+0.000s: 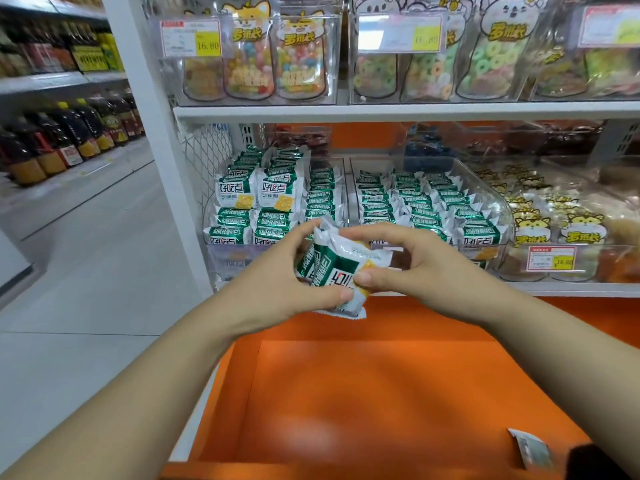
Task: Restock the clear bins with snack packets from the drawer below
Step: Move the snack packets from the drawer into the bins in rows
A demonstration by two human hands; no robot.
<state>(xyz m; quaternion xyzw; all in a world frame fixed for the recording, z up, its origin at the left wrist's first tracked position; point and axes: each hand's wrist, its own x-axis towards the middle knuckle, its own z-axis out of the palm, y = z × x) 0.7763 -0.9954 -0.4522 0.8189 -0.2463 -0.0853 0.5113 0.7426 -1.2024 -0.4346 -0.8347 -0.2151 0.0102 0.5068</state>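
Note:
Both hands hold a small bunch of green-and-white snack packets (341,268) in front of the lower shelf. My left hand (277,282) grips the bunch from the left, thumb on its lower edge. My right hand (408,268) pinches it from the right. Behind them, the left clear bin (211,216) is stacked with the same packets, and the middle clear bin (502,206) holds rows of them. The orange drawer (363,393) stands pulled out below, with one packet (531,452) lying at its front right.
A clear bin of cat-print sweet bags (568,233) sits to the right with a price tag (552,259). Upper-shelf bins (249,60) hold candy pouches. A white shelf post (152,133) stands at the left, with an aisle of bottles (69,136) beyond.

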